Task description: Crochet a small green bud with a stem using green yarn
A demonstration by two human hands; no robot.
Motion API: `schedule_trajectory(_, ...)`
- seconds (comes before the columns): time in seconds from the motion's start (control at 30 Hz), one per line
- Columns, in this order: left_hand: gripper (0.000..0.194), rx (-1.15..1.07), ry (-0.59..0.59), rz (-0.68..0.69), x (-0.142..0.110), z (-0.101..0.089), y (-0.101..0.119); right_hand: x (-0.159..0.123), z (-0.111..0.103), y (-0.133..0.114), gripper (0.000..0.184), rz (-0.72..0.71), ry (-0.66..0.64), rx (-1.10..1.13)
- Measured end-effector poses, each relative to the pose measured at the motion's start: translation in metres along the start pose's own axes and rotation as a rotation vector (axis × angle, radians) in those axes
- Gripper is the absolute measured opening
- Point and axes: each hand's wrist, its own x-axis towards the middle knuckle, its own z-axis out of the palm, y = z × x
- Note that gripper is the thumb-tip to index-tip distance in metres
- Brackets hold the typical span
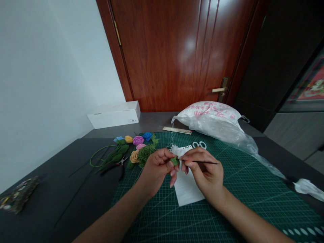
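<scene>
My left hand [158, 167] pinches a small green crocheted piece [174, 161] between thumb and fingers above the green cutting mat [240, 189]. My right hand [204, 170] grips a thin dark crochet hook [202, 162], its tip at the green piece and its handle pointing right. Both hands hover over a white sheet of paper [186, 189] lying on the mat. A thin pale thread rises from the work toward the plastic bag [215, 121].
Crocheted flowers [138, 145] with green stems and pliers [118, 164] lie left of the mat. Scissors [199, 145] and a ruler [177, 130] sit behind the hands. A white box [113, 114] stands by the wall, before a wooden door [177, 50]. A patterned pouch [17, 194] rests far left.
</scene>
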Motion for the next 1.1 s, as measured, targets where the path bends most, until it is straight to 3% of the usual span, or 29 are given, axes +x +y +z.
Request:
schedule_trajectory(0.2,0.021,0.001,-0.001,0.004,-0.003,0.0,-0.008,-0.001,0.003,0.01,0.014,-0.07,-0.043,-0.02)
schedule_trajectory(0.37,0.024,0.111,0.068,0.005,0.002,-0.004,-0.008,-0.001,0.002,0.015,0.011,0.038,-0.082,0.046)
schedule_trajectory(0.5,0.026,0.154,0.14,0.034,0.007,-0.008,-0.005,0.006,-0.009,0.007,0.008,0.116,0.141,0.09)
schedule_trajectory(0.6,0.024,0.163,0.183,0.047,0.011,-0.014,-0.003,0.015,-0.026,0.019,0.011,0.245,0.308,-0.011)
schedule_trajectory(0.67,0.023,0.165,0.211,0.048,0.013,-0.019,-0.003,0.019,-0.038,0.039,0.022,0.458,0.208,-0.236)
schedule_trajectory(0.8,0.022,0.155,0.256,0.023,0.017,-0.028,-0.005,0.015,-0.053,0.084,0.032,0.634,-0.051,-0.318)
schedule_trajectory(0.93,0.018,0.144,0.272,-0.023,0.017,-0.03,-0.005,-0.001,-0.049,0.102,0.011,0.69,-0.282,-0.418)
schedule_trajectory(1.1,0.024,0.146,0.246,-0.069,0.016,-0.028,-0.008,-0.019,-0.037,0.11,0.019,0.695,-0.401,-0.523)
